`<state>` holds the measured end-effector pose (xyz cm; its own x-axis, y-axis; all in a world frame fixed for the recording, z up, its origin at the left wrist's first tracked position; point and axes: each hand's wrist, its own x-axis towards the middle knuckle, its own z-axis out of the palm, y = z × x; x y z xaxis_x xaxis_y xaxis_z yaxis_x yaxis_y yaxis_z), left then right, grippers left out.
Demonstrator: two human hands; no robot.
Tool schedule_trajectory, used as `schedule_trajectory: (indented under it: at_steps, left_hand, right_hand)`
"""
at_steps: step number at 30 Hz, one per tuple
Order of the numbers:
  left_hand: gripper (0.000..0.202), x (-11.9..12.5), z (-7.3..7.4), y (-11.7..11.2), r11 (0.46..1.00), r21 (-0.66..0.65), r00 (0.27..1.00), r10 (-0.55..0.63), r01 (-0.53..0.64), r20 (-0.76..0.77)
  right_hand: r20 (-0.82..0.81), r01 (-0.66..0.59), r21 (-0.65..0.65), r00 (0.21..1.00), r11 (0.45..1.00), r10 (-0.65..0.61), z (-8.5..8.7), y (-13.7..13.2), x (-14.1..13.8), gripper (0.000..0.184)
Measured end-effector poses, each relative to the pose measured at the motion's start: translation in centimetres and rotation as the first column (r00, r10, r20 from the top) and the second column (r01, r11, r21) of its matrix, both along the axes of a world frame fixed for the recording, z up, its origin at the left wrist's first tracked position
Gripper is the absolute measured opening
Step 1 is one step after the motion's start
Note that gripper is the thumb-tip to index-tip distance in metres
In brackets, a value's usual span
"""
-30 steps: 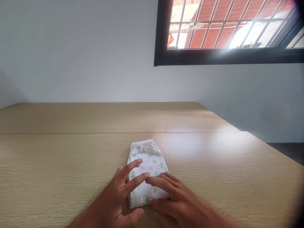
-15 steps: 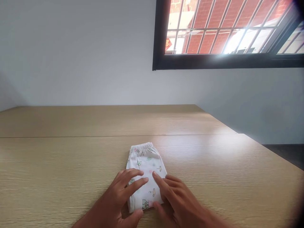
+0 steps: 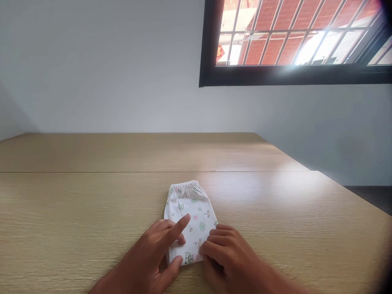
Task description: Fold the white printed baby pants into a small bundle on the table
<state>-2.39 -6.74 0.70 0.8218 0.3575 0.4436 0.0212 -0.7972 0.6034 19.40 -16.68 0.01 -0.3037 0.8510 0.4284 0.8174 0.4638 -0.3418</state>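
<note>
White printed elastic-waist trousers (image 3: 190,216) lie folded flat on the counter (image 3: 92,196); left hand (image 3: 150,251) open, holding nothing, index finger extended over the cloth; right hand (image 3: 225,253) half-curled at the near corner, any hold unclear.

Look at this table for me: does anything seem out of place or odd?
Nothing stands out. The small white printed pants lie neatly folded on the wooden table, elastic waistband at the far end. The left hand rests against them, and the right hand sits at their near corner.
</note>
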Motion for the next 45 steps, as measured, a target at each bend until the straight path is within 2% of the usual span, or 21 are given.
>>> schedule_trajectory:
  at_steps: [3, 7, 10, 12, 14, 19, 22, 24, 27, 30, 34, 36, 38, 42, 45]
  left_hand:
    - [0.078, 0.0, -0.2, 0.1, 1.0, 0.009, 1.0, 0.022, -0.023, 0.019]
    - [0.075, 0.0, 0.3, 0.2, 0.999, -0.053, 0.999, -0.007, 0.005, -0.034]
    - [0.054, 0.1, 1.0, 0.4, 0.995, -0.088, 0.989, -0.06, 0.049, -0.131]
    - [0.036, 0.3, 1.2, 0.5, 0.997, -0.024, 0.98, -0.071, 0.068, -0.186]
    - [0.032, 0.5, 1.3, 0.4, 0.996, 0.044, 0.973, -0.065, 0.077, -0.223]
    - [0.06, 0.4, 1.2, 0.0, 0.991, 0.075, 0.961, -0.084, 0.107, -0.265]
    - [0.081, 0.1, 1.0, -0.1, 1.0, -0.016, 0.982, -0.026, 0.023, -0.188]
    - [0.088, -0.1, 0.8, 0.0, 1.0, -0.018, 0.983, -0.006, 0.003, -0.183]
    - [0.07, -0.1, 0.6, 0.2, 0.992, 0.119, 0.967, 0.0, 0.031, -0.256]
    - [0.047, 0.0, 0.8, 0.3, 0.976, 0.209, 0.958, 0.009, 0.053, -0.288]
    - [0.067, 0.0, 1.2, 0.5, 0.971, 0.222, 0.95, -0.016, 0.089, -0.31]
    - [0.071, -0.1, 1.2, 0.6, 0.975, 0.207, 0.95, -0.014, 0.082, -0.311]
    - [0.061, -0.2, 1.0, 0.7, 0.986, 0.16, 0.964, -0.012, 0.057, -0.267]
    - [0.044, -0.3, 0.3, 0.9, 1.0, -0.026, 0.996, 0.002, -0.005, -0.093]
    - [0.039, -0.4, -0.1, 1.1, 0.988, -0.134, 0.997, 0.074, -0.076, -0.02]
  right_hand:
    - [0.002, -0.009, -0.016, 1.0, 1.0, 0.009, 0.1, -0.2, 0.1, 0.018]
    - [-0.045, -0.02, 0.015, 0.999, 1.0, 0.02, -0.1, -0.4, 0.2, 0.063]
    - [-0.081, 0.002, 0.116, 0.997, 0.993, 0.008, -0.3, -0.5, 0.3, 0.07]
    - [-0.058, -0.003, 0.115, 0.998, 0.993, 0.009, -0.3, -0.5, 0.3, 0.069]
    - [-0.025, -0.014, 0.072, 1.0, 0.997, 0.016, -0.2, -0.4, 0.3, 0.06]
    - [-0.063, 0.047, -0.026, 0.997, 0.999, -0.048, 0.4, -0.1, 0.3, 0.018]
    - [0.005, 0.009, -0.082, 1.0, 0.997, -0.008, 0.6, 0.1, 0.1, 0.025]
    - [0.019, -0.009, -0.076, 1.0, 0.997, 0.011, 0.7, 0.2, 0.0, 0.025]
    - [-0.037, -0.015, -0.05, 0.999, 0.999, 0.013, 0.9, 0.3, 0.0, 0.015]
    - [-0.09, -0.019, -0.104, 0.996, 0.994, 0.01, 1.3, 0.5, 0.1, 0.003]
    - [-0.109, -0.028, -0.187, 0.994, 0.982, 0.007, 1.4, 0.5, 0.3, 0.012]
    - [-0.113, -0.012, -0.194, 0.994, 0.981, -0.011, 1.3, 0.5, 0.3, 0.016]
    - [-0.119, 0.009, -0.194, 0.992, 0.981, -0.033, 1.3, 0.4, 0.4, 0.021]
    - [-0.113, 0.019, -0.187, 0.993, 0.982, -0.04, 1.4, 0.3, 0.4, 0.035]
    - [-0.123, 0.028, -0.157, 0.991, 0.987, -0.048, 1.5, 0.6, 0.6, 0.029]
